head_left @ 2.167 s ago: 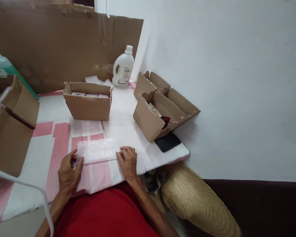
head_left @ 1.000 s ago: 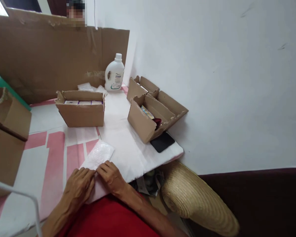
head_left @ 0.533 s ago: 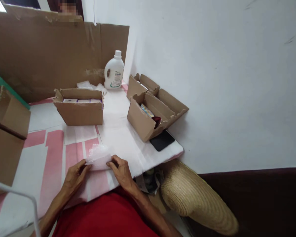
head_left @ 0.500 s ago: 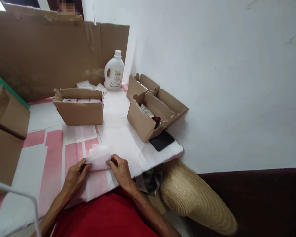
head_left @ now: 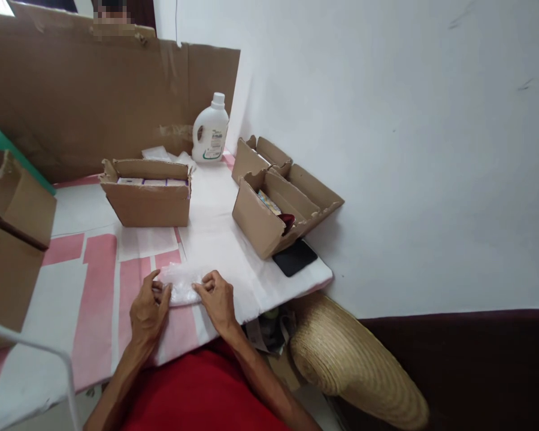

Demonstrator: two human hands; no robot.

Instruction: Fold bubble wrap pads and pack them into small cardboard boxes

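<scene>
Head view: left hand [head_left: 149, 306] and right hand [head_left: 216, 300] pinch the ends of a bubble-wrap bundle [head_left: 182, 287], seemingly light, soft, crushable, best gripped there.

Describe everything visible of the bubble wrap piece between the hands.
The bubble wrap piece is small, whitish and translucent, folded or rolled into a low bundle. It lies on the pink-and-white table cover near the front edge. The left hand pinches its left end, the right hand its right end.

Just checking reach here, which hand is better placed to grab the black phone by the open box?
Right. The right hand is on the bubble wrap end nearer the phone; the left hand sits farther away.
</scene>
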